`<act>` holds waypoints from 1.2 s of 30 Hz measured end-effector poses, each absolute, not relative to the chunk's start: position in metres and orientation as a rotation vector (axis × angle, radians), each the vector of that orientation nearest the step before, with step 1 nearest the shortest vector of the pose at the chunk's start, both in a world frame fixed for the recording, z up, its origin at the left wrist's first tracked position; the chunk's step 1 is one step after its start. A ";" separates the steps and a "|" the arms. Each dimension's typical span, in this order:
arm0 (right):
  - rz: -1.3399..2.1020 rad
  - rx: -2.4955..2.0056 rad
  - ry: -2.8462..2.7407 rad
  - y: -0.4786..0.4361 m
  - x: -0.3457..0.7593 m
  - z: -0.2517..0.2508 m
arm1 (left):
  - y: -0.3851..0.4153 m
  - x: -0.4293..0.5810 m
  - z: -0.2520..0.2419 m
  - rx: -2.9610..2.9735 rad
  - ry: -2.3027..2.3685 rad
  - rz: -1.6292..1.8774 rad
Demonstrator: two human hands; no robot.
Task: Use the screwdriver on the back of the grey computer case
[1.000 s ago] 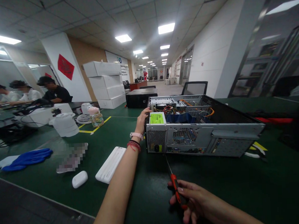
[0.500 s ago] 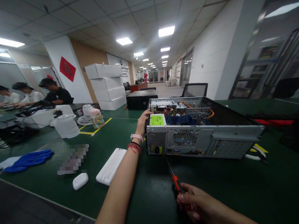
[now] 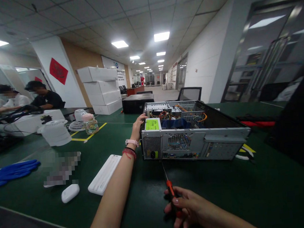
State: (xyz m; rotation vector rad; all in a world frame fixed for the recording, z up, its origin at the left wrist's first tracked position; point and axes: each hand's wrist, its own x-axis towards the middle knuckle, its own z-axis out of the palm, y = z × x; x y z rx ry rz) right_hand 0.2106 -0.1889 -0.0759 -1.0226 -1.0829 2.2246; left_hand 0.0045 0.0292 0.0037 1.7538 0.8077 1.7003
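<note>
Computer case (image 3: 194,135) lies uncovered side up beyond the near edge of the green table (image 3: 209,182), its back panel facing the wearer; that position seems to keep the rear fittings within reach. From the left, a blue glove (image 3: 14,172) lies just beyond the table's near edge, partly out of view. Next come a rounded white case (image 3: 70,193) and a flat white slab (image 3: 105,174), well apart from the metalwork, perhaps so that the working space is not crowded.

The left hand (image 3: 137,126) reaches forward to the case's left top edge, beside a green label (image 3: 153,124). Its fingers lie over the rim, probably to steady the box; the thumb is hidden, so I cannot tell how firmly it grasps. Farther right and closer to the near edge, the right hand (image 3: 184,204) has its fingers curled around the red-and-black handle of a screwdriver (image 3: 170,187). The shaft slants up toward the panel's lower edge, presumably lined up with something low there; whether the tip touches is too small to tell. Past the case's near right corner lies a white curved object (image 3: 246,154), partly hidden.
</note>
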 end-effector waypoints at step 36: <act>2.324 -0.840 -1.039 -0.184 0.212 -0.086 | 0.027 0.002 0.003 1.795 0.834 1.692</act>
